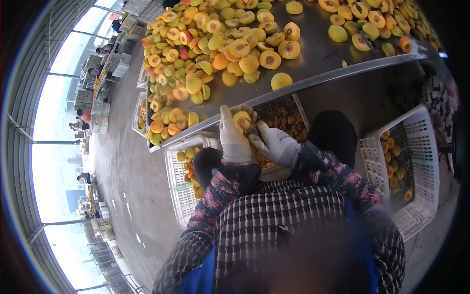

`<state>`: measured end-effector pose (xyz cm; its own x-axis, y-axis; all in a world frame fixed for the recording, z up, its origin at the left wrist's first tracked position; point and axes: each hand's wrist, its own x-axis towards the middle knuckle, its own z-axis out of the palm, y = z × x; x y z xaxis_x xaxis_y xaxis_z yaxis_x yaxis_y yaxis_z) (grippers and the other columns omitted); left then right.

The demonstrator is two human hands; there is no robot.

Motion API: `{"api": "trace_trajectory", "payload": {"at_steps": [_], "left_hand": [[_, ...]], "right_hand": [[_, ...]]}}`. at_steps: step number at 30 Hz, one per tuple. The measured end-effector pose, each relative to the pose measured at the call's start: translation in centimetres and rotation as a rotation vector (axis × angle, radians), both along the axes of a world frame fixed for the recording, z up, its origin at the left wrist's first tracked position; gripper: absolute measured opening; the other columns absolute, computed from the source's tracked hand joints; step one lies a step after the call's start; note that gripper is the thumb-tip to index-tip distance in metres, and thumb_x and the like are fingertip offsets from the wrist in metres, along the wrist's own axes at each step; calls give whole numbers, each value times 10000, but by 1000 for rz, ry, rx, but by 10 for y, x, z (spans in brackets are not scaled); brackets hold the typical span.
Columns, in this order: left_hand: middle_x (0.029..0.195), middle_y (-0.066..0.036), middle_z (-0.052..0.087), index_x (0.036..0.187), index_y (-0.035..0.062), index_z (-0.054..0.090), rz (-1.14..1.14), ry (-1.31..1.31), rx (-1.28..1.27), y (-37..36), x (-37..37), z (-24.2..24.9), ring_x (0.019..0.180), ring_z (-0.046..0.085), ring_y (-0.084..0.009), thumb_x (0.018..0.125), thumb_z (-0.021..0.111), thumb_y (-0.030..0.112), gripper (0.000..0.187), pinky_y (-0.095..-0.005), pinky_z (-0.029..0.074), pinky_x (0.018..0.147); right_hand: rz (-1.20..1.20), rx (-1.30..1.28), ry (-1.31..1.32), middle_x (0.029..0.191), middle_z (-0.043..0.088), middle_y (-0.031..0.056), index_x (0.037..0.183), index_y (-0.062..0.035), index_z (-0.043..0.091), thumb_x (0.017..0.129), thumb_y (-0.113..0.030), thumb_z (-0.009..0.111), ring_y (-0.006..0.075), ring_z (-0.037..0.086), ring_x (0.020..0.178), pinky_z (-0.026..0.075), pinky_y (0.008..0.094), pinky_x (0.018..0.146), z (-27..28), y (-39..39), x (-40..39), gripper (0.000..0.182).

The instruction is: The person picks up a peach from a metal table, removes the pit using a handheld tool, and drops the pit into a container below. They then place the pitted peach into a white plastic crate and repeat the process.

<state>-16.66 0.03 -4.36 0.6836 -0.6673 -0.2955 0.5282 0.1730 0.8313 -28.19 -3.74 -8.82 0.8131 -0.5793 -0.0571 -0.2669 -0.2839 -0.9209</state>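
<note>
My left hand point(234, 138), in a pale work glove, is closed around a halved yellow peach point(242, 121). The fruit's cut face, with the stone area in its middle, is turned up. My right hand point(280, 145), in a white glove, is closed right beside the peach, fingertips towards its cut face. Something small and dark shows between those fingers and the fruit, too hidden to name. Both hands are just off the near edge of a metal table point(313, 63), which carries a heap of halved peaches point(196, 54).
Beneath the table edge, a crate point(299, 109) holds small brownish pieces. White plastic crates with peach halves stand at left point(178, 191) and right point(425, 161). Another peach pile point(374, 19) lies at the table's far right, beside a co-worker's sleeve point(438, 105). People sit among stacked crates far left.
</note>
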Motion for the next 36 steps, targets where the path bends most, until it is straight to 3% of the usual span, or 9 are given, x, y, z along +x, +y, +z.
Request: {"api": "trace_trajectory", "payload": {"at_steps": [7,10,13,17,20,23,26,29,36], "left_hand": [[970,-137,629,1012,20,550,-504,-117,232,7,43,-8,862,642,-251,1034,394,398,409,-337,547,804],[913,-141,635,936,24,563,-513,7,11,8,41,-6,858,641,-264,1028,358,460,492,-347,548,786],[855,-145,636,868,31,554,-122,-59,25,4,12,-3,815,645,-281,1017,346,507,540,-354,551,755],[828,-156,630,783,52,525,-435,-62,174,9,37,-9,732,645,-296,1003,388,520,535,-393,556,709],[804,-140,614,755,66,516,-556,-132,224,12,45,-5,722,645,-299,987,419,540,536,-421,553,695],[776,-114,588,742,86,506,-523,0,82,11,44,-4,703,643,-297,966,452,562,529,-436,553,686],[775,-90,572,736,110,500,-424,76,60,8,36,-2,735,644,-292,956,473,568,509,-449,553,683],[804,-80,578,737,123,497,-341,256,-16,5,36,-9,788,645,-284,956,490,552,481,-450,557,709],[899,-84,603,893,84,532,-185,118,77,-1,33,-5,878,647,-280,957,547,474,395,-431,561,793]], "right_hand": [[100,78,-50,1021,632,285,1219,18,454,981,-352,460,433,601,994,467,482,833,-3,-3,-7,440],[105,299,-248,1052,620,291,1184,17,483,985,-338,456,439,584,1020,462,475,853,-23,-1,1,407],[100,260,-193,1044,625,277,1170,17,502,989,-338,458,434,589,1013,463,462,860,-18,-2,2,401],[232,61,19,1008,647,238,1146,27,516,993,-346,461,427,602,1011,456,463,880,-4,-7,-4,407],[142,169,-335,843,653,166,1124,13,531,1000,-360,461,328,656,777,506,408,681,-34,11,4,400],[215,1075,-276,662,566,76,1104,-1,547,1013,-370,447,193,544,477,417,296,433,-3,9,-2,393],[156,1362,-285,573,443,2,1067,-6,550,1024,-372,435,84,347,355,261,212,337,11,9,-5,387],[255,1732,-401,562,428,1,1007,-2,553,1026,-371,427,97,329,356,270,212,343,11,4,-10,390],[263,1447,-364,690,528,24,974,-10,569,1021,-325,462,112,482,521,441,257,564,20,3,-13,336]]}}
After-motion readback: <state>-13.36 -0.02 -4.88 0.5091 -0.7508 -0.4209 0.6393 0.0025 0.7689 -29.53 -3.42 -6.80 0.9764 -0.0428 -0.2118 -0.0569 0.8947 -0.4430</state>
